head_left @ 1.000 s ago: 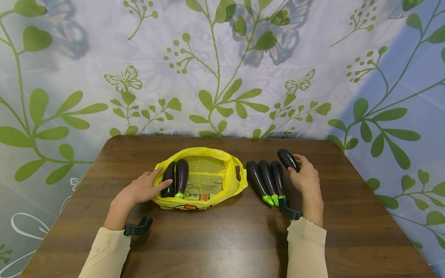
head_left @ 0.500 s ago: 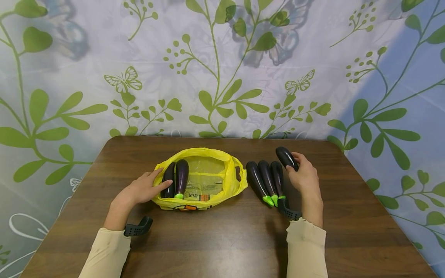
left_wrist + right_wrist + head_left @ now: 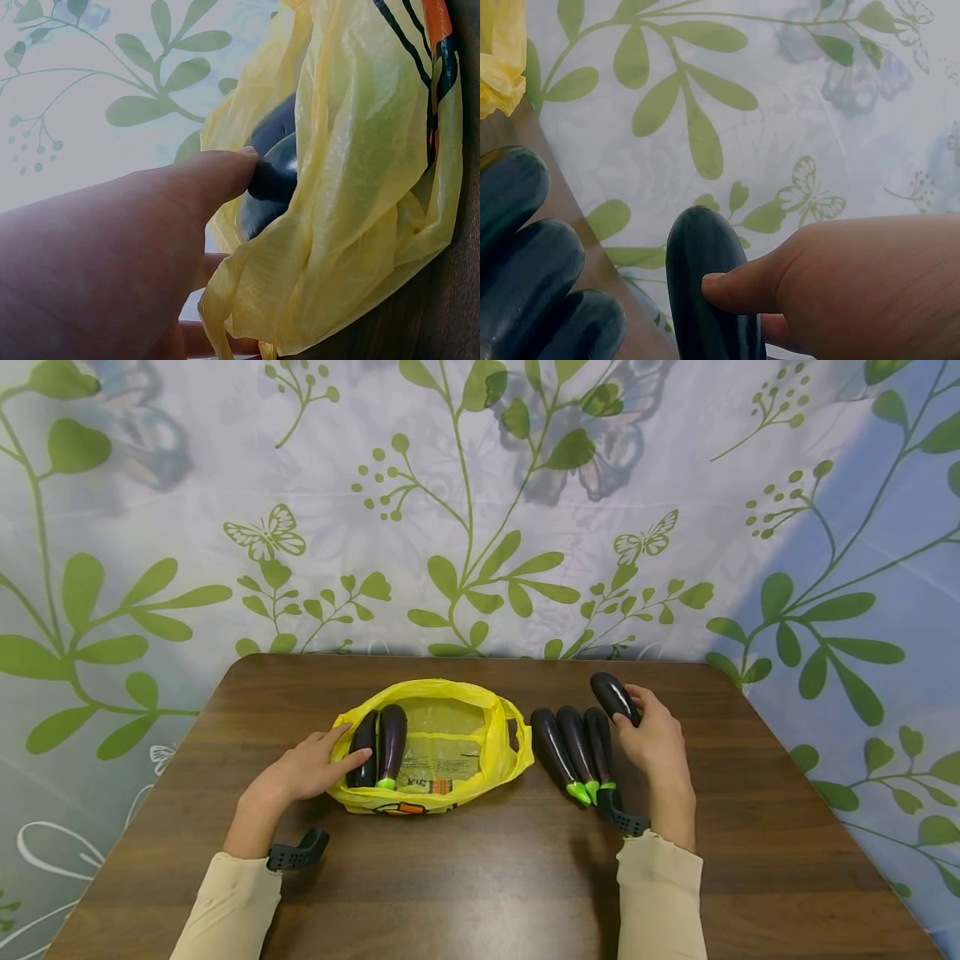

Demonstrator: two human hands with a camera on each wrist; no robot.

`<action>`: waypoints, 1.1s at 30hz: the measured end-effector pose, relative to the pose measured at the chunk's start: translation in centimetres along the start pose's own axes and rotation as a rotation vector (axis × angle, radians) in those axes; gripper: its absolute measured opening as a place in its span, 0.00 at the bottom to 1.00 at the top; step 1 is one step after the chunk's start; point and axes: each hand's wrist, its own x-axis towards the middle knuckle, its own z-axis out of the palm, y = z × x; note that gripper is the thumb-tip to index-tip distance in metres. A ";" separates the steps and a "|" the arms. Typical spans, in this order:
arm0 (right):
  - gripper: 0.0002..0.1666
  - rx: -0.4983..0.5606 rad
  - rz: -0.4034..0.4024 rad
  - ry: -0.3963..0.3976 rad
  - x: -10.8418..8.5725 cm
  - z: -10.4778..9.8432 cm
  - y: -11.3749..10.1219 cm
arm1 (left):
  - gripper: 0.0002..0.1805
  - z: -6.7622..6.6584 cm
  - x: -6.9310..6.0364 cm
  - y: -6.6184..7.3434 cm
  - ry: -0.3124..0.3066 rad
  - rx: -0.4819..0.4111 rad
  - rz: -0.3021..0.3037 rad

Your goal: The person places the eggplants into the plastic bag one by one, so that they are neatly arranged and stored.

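The eggplant (image 3: 611,695) was gripped between the thumb and fingers of the right hand (image 3: 652,731), its rounded end free and tipped up and away from the person, its other end hidden by the hand. It appeared raised above the table (image 3: 480,885), just to the right of three eggplants (image 3: 577,743) that lay side by side with their green caps (image 3: 577,792) toward the person. The smooth, glossy skin could, in my judgement, turn under the thumb, so a firm, even grip seemed wise, and enough height over the neighbouring row would have avoided knocking it. Left of that row sat the yellow bag (image 3: 502,743), mouth upward, with two eggplants (image 3: 392,739) together at its left side and printing showing to their right. The left hand (image 3: 303,764) was at that left edge, its thumb touching an eggplant inside; whether it pinched the rim, I could not tell. Bracing that side looked useful, since the thin plastic could easily sag inward. Behind the table hung a cloth (image 3: 420,410) printed with leaves and butterflies.
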 end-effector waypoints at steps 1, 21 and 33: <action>0.34 -0.001 0.000 0.000 0.0 0.0 0.0 | 0.52 0.0 0.0 0.0 0.000 -0.001 0.000; 0.33 -0.006 -0.067 0.012 -0.2 0.0 -1.1 | 0.52 0.0 0.0 0.1 0.002 0.001 -0.002; 0.32 -0.008 -0.111 0.007 -0.4 0.2 -1.7 | 0.52 0.0 -0.1 0.0 0.002 -0.005 0.004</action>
